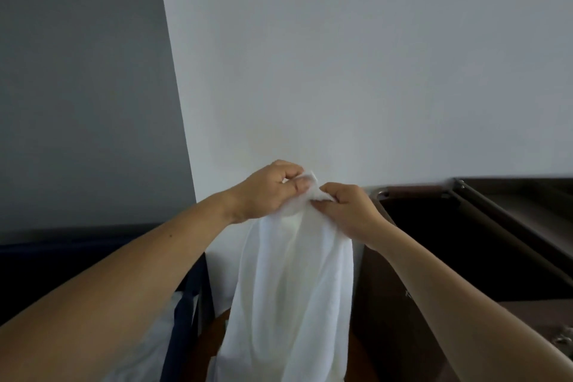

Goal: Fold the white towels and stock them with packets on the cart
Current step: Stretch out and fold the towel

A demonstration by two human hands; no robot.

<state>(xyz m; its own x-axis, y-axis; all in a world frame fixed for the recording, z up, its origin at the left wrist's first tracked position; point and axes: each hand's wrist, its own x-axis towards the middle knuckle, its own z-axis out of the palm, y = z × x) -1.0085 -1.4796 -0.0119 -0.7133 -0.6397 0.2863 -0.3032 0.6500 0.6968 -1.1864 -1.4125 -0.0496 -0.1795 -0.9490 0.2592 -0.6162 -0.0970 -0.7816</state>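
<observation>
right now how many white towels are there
2: one white towel hangs pinched by the left hand and right hand; another white cloth lies lower left in the blue bin, more may be hidden.

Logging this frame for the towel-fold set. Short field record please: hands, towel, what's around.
left hand: pinches the towel's top edge
right hand: pinches the same edge, right beside the left hand
towel: white, unfolded, hangs down from both hands
cart: dark brown, to the right
bin: dark blue, lower left
cloth: white, in the bin
packets: none in view
</observation>
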